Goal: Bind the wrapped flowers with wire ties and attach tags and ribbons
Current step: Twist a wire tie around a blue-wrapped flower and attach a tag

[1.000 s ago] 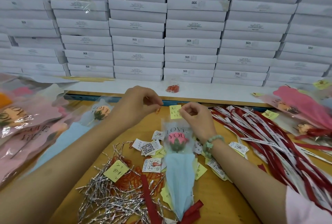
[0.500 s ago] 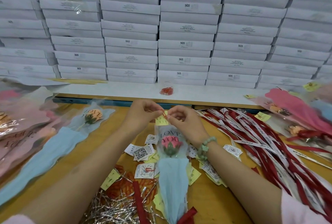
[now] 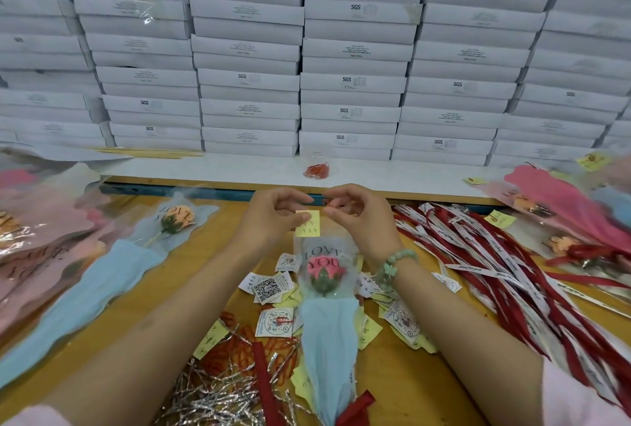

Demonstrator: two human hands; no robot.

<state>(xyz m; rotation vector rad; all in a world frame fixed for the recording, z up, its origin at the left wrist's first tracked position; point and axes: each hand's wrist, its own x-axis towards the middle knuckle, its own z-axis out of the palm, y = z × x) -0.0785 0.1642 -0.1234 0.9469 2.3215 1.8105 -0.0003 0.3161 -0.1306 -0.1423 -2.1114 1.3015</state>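
Note:
A wrapped pink rose (image 3: 324, 275) in blue paper and a clear "LOVE YOU" sleeve lies lengthwise on the wooden table, a red ribbon (image 3: 355, 407) at its stem end. Above its top my left hand (image 3: 273, 217) pinches a small yellow tag (image 3: 308, 223). My right hand (image 3: 358, 217) pinches a thin red string loop (image 3: 328, 202) beside the tag. Silver wire ties (image 3: 211, 395) lie piled near my left forearm. Loose paper tags (image 3: 269, 289) are scattered round the flower.
Red and white ribbons (image 3: 495, 265) spread over the table on the right. Finished wrapped flowers lie at the left (image 3: 102, 275) and far right (image 3: 563, 214). A wall of white boxes (image 3: 351, 81) stands behind a white shelf that carries a small bag of red loops (image 3: 317, 168).
My hands came together above the flower's top, and the yellow tag now hangs between them with the red string at its upper edge. The camera tilted a little.

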